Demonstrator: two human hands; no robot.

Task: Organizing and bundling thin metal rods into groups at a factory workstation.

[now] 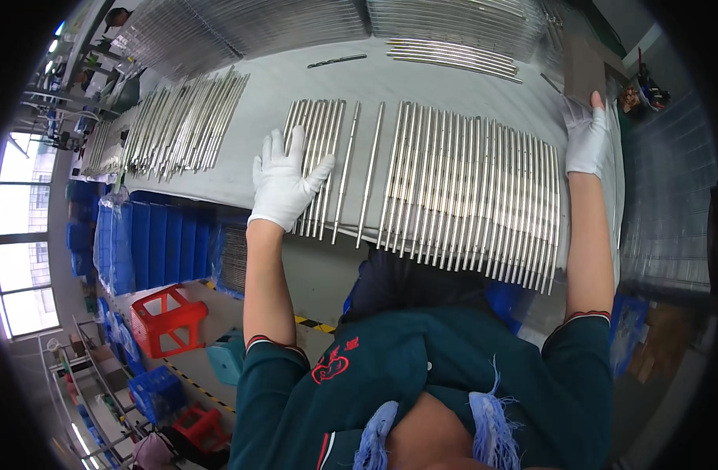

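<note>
My left hand (285, 178), in a white glove, lies with fingers spread on the left end of a row of thin silver metal rods (316, 168). Two single rods (345, 174) lie a little apart to its right. Further right, a wide group of similar rods (472, 184) is laid side by side at the near table edge. At the table's right side, my right hand (588, 142), also white-gloved with one bare fingertip showing, reaches to a brown cardboard piece (584, 66). Its other fingers are hard to make out there, so its grip is unclear.
More rods (183, 121) lie in a pile on the left of the white-covered table (273, 90). Clear plastic trays (296, 23) line the back, near a dark drill bit (337, 60) and several rods (453, 59). Blue crates (159, 243) and a red stool (169, 319) stand below left.
</note>
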